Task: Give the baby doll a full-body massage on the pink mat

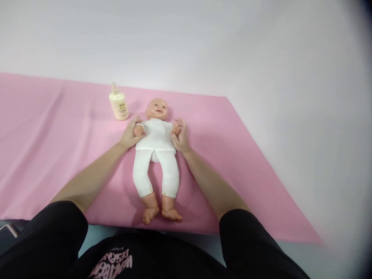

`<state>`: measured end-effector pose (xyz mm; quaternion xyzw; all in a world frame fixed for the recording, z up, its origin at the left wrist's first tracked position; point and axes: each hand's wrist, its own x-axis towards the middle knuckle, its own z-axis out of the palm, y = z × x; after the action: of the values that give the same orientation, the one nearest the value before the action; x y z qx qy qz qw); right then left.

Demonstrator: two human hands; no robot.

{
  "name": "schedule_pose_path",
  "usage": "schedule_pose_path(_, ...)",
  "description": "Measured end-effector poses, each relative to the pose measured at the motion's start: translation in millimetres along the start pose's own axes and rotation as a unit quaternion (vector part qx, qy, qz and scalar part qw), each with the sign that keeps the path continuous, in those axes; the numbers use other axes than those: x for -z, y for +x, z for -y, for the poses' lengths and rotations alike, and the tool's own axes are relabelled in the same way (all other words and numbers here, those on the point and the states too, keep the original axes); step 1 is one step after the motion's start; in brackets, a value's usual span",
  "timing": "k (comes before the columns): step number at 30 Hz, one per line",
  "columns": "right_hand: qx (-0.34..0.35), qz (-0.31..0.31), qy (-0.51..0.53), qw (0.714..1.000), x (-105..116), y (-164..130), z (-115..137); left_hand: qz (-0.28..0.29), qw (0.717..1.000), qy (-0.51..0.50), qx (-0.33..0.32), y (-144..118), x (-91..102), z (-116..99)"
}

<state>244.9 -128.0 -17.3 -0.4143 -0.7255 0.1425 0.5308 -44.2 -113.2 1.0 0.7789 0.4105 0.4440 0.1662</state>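
Both hands, left hand (131,133) and right hand (181,136), grip the doll (157,155) (by its small fists).

Both hands (158,133) on doll's arms (138,130)

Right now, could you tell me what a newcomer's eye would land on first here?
A baby doll in white clothes lies face up mid-way along the pink sheet. The left hand and right hand each grip one of its wrists. A cream bottle stands upright just left of its head.
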Motion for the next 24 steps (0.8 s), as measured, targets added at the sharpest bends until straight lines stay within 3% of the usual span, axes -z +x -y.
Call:
schedule_pose_path(4,-0.034,-0.027,-0.032,0.999,-4,5,-8,-0.031,0.999,-0.018,0.025,3,-3.5,3)
schedule_pose_path(7,-0.097,-0.021,-0.057,0.993,-7,7,-19,-0.055,0.998,-0.005,0.041,4,-3.9,8)
schedule_pose_path(12,-0.175,-0.018,-0.076,0.982,-9,8,-37,-0.020,0.996,0.024,0.086,5,-2.1,21)
schedule_pose_path(18,-0.158,-0.020,-0.100,0.982,-5,8,-41,0.035,0.984,0.087,0.151,6,-1.5,28)
schedule_pose_path(24,-0.132,-0.017,-0.088,0.987,0,6,-47,0.029,0.985,0.086,0.144,6,-2.0,33)
